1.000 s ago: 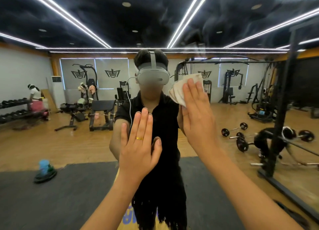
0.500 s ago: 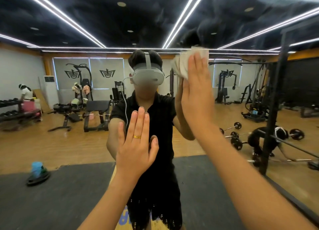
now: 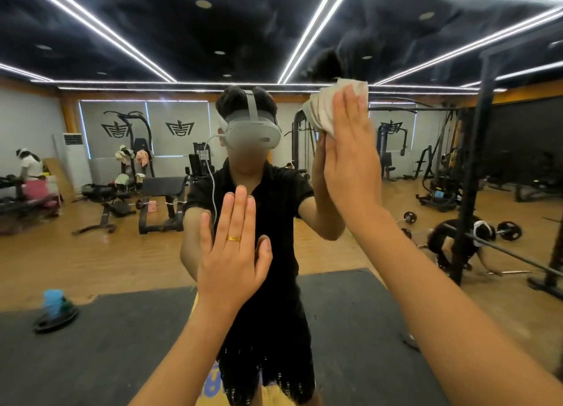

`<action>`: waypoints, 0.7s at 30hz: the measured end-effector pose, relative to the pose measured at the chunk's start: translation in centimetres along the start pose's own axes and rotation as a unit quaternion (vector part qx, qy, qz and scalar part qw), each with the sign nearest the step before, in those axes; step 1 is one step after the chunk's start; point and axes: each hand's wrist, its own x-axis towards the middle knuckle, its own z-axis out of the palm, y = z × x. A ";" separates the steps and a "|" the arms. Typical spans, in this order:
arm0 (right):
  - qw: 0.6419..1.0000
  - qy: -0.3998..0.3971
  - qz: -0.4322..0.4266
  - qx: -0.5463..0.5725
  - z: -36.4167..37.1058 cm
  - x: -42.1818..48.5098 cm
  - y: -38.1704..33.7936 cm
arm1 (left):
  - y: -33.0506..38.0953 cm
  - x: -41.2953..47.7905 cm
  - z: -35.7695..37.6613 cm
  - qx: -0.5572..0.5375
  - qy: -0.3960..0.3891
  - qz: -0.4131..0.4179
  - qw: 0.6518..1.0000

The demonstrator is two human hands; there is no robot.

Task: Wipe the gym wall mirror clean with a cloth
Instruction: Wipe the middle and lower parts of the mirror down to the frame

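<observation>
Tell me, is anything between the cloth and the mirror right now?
Nothing visible. The right hand presses the cloth flat on the mirror, high up. The left hand rests on it lower down, apart from the cloth.

a: what's the floor (image 3: 91, 262) like, there in the mirror (image 3: 426, 25)?
b: pale wood, with a dark mat (image 3: 106, 360) laid over it.
a: and on it?
b: a weight plate (image 3: 62, 322) on the mat; a bench (image 3: 164, 185) and a barbell (image 3: 508, 230) on the wood.

One head-worn wide-angle camera faces the wall mirror (image 3: 91, 253) squarely, close up. It lies just beyond the raised fingers (image 3: 240, 210).
</observation>
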 end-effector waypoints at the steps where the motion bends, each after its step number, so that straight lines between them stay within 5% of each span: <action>1: 1.000 0.005 0.001 -0.001 0.2 -0.5 0.1 | 0.1 0.0 0.0 -0.004 -0.001 0.000 1.000; 10: 0.998 0.042 0.050 0.022 1.4 5.4 -5.2 | 0.2 0.1 0.0 0.011 0.005 -0.003 1.000; 15: 0.991 0.057 -0.113 0.036 4.8 5.3 -9.5 | 0.1 0.2 0.1 0.007 0.014 0.001 1.000; 18: 0.968 -0.026 -0.241 0.057 5.6 3.2 -10.9 | -0.2 0.2 0.3 0.004 0.020 -0.001 1.000; 21: 0.953 -0.093 -0.279 0.070 4.4 1.2 -10.2 | 0.0 0.2 0.2 -0.006 0.013 0.001 1.000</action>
